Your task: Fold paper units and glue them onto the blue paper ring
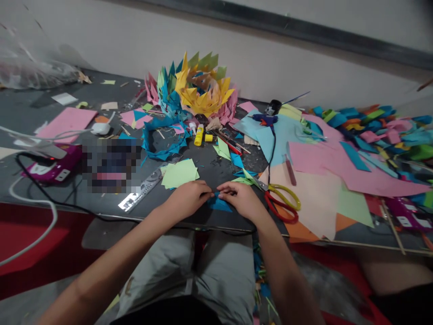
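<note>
Between my two hands, close to the table's front edge, is a small folded piece of blue paper [219, 204]. My left hand [192, 196] pinches its left upper side, fingertips pressed together. On the other side my right hand [241, 197] is closed on the same paper with thumb and fingers. A stack of light green paper squares [180, 173] lies just beyond my left hand. Red and yellow handled scissors [282, 203] rest to the right of my right hand, near folded green and blue paper pieces [245, 177].
Behind lie a yellow glue stick [199, 135], a blue folded-paper ring [162, 155] and several colourful paper crowns [203, 92]. A clear ruler [140, 189] is at left. A glue gun [265, 119] and its cable cross large paper sheets [314, 158] at right. Purple power strips [56, 167] sit toward both ends.
</note>
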A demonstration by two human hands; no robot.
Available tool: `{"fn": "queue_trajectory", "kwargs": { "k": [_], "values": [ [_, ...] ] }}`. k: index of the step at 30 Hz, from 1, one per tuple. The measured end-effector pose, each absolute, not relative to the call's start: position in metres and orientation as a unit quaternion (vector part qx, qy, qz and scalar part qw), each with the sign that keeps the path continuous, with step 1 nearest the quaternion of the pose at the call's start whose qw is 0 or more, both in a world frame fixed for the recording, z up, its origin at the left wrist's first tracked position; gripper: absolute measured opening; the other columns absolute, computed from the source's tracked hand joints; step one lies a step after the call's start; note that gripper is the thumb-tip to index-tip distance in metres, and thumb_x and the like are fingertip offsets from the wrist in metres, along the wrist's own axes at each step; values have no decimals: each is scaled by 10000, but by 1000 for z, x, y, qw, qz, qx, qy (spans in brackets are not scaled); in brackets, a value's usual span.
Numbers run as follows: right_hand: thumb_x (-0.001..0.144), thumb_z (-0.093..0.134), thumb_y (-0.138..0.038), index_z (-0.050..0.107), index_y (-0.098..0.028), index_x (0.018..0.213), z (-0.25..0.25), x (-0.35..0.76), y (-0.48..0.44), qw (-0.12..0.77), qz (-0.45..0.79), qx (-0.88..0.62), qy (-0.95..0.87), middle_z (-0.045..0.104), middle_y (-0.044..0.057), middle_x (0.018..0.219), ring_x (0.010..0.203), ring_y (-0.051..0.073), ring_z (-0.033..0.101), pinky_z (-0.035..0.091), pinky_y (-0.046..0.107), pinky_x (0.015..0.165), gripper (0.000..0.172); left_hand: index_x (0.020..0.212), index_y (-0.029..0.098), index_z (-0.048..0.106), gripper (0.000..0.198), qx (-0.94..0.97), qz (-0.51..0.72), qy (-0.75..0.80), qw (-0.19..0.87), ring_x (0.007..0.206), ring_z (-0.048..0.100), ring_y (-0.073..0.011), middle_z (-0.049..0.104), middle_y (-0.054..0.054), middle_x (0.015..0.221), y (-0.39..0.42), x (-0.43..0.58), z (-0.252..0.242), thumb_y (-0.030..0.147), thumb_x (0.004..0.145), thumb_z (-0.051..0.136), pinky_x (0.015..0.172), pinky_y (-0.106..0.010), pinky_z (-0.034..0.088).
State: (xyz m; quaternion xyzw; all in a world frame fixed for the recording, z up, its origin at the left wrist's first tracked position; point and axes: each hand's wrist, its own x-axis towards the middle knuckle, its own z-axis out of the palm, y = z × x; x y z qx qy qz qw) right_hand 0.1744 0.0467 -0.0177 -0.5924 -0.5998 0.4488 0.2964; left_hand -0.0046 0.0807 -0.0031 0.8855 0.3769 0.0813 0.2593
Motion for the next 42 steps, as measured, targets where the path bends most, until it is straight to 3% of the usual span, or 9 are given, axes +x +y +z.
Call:
{"fn": "queue_trajectory", "kwargs": {
  "k": [6, 11, 16, 23, 29, 35, 39, 42],
  "values": [
    [695, 608, -211, 617, -185, 945, -22, 176, 44, 369, 515, -544, -551, 653, 34, 853, 821, 150, 599, 437, 256, 675, 252, 803, 146, 630, 213, 798, 176, 408, 407, 691, 547, -116, 624, -13, 750, 81, -9, -9, 280, 838, 467, 634, -208, 394],
    [640, 699, -246, 627, -203, 903, -23, 172, 36, 454, 598, -489, -444, 661, -4, 772, 747, 118, 598, 438, 236, 689, 276, 912, 144, 622, 238, 708, 247, 412, 517, 708, 541, -111, 640, -23, 832, 76, -5, 1, 322, 780, 535, 625, -206, 410],
    [566, 779, -271, 639, -217, 821, -22, 168, 31, 516, 687, -414, -303, 645, -40, 698, 638, 71, 573, 427, 167, 596, 297, 894, 139, 635, 225, 653, 298, 394, 574, 631, 514, -81, 632, -17, 771, 64, 3, 17, 294, 736, 592, 564, -184, 392],
    [525, 807, -293, 636, -221, 768, -21, 164, 26, 509, 739, -364, -251, 622, -53, 638, 564, 61, 549, 427, 161, 547, 306, 901, 152, 639, 199, 637, 309, 395, 585, 608, 509, -69, 639, -8, 768, 50, 9, 34, 270, 751, 583, 548, -172, 389],
    [612, 742, -273, 650, -210, 808, -14, 174, 29, 486, 654, -445, -372, 636, -34, 705, 633, 74, 559, 425, 184, 597, 225, 889, 166, 659, 205, 694, 259, 428, 518, 712, 571, -109, 669, -16, 846, 56, 0, 31, 293, 771, 548, 615, -192, 420],
    [731, 606, -205, 648, -190, 931, -9, 173, 41, 341, 482, -553, -588, 676, 32, 831, 772, 154, 606, 446, 283, 710, 205, 845, 161, 663, 167, 748, 195, 450, 448, 707, 599, -132, 683, -10, 804, 66, -5, 5, 234, 754, 544, 641, -214, 433],
    [755, 583, -168, 669, -208, 856, -12, 165, 45, 282, 383, -567, -673, 687, 30, 804, 739, 166, 616, 449, 283, 680, 139, 830, 163, 655, 148, 782, 171, 462, 382, 684, 593, -131, 674, -14, 775, 69, -6, -6, 180, 759, 526, 622, -216, 420],
    [760, 580, -135, 676, -206, 792, -19, 162, 45, 292, 312, -541, -725, 683, 29, 793, 744, 163, 614, 451, 274, 691, 123, 799, 158, 647, 118, 817, 169, 433, 342, 705, 586, -126, 653, -19, 773, 73, -11, -10, 145, 758, 537, 638, -209, 422]
  ]
}}
